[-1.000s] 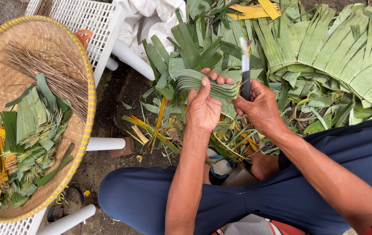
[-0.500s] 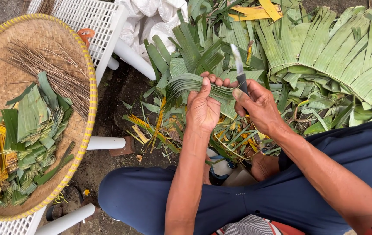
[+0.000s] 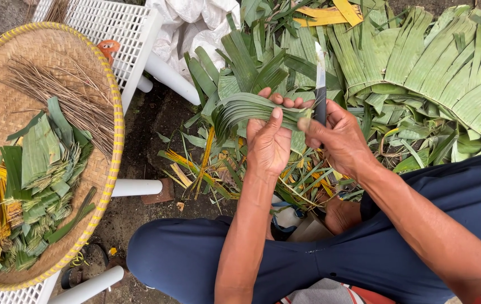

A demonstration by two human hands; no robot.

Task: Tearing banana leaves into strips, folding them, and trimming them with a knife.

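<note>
Bare ground, dark and littered with green trimmings, runs under everything; a heap of long green leaves [image 3: 421, 67] fans across the upper right, ribbed and split into strips. At left a round woven tray [image 3: 4, 73] rests on a white plastic frame [image 3: 111, 25] and carries stacked cut leaf pieces [image 3: 38, 169] beside a sheaf of thin brown sticks [image 3: 66, 95].

Smaller and central is the folded bundle of leaf strips [image 3: 246, 110], held just above the litter in front of the seated person's knees. It looks light, limp and springy, likely to fan open if released, smooth on its face and easily torn along the rib lines; gripping it across the gathered middle, where the layers overlap, seems the surest hold.

The left hand [image 3: 268, 143] has its fingers [image 3: 277, 101] wrapped tight around that bundle. The right hand [image 3: 339, 138] is clamped on the handle of a narrow knife [image 3: 320, 84], blade pointing up and away, just beside the bundle's right end.
</note>
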